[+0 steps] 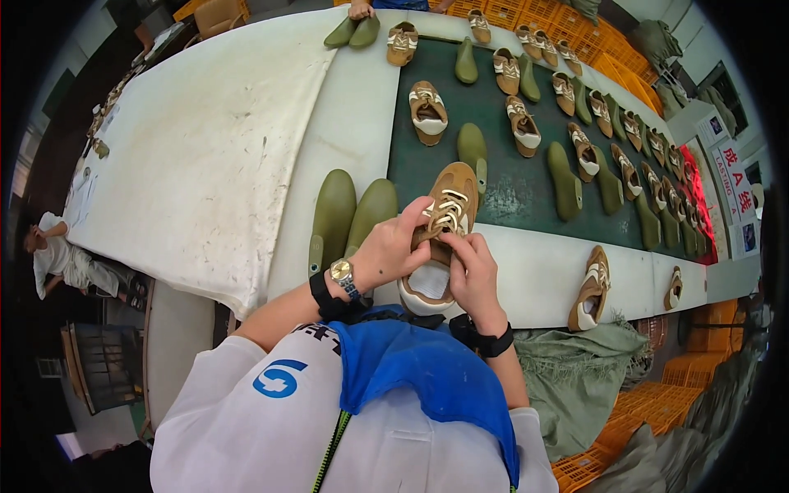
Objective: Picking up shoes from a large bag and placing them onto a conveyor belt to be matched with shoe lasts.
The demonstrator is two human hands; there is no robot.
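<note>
A tan sneaker [457, 182] with cream laces and a white heel lies in front of me, its toe pointing away. My left hand [388, 251] is closed on its left side, fingers by the upper laces. The right hand [477, 275] pinches the sneaker's opening near the tongue; its fingertips partly hide what they grip. Just left of the sneaker are two green shoe lasts [334, 209], close by my left wrist. Another green shoe last [472, 146] lies beyond the toe.
A dark green conveyor belt [514, 193] carries several tan sneakers [427, 111] and green lasts. To the left spreads a white-covered table [214, 123]. More sneakers [590, 287] stand on the right ledge. Across the table, a person's hand [360, 10] touches two lasts. Orange crates [649, 419] sit lower right.
</note>
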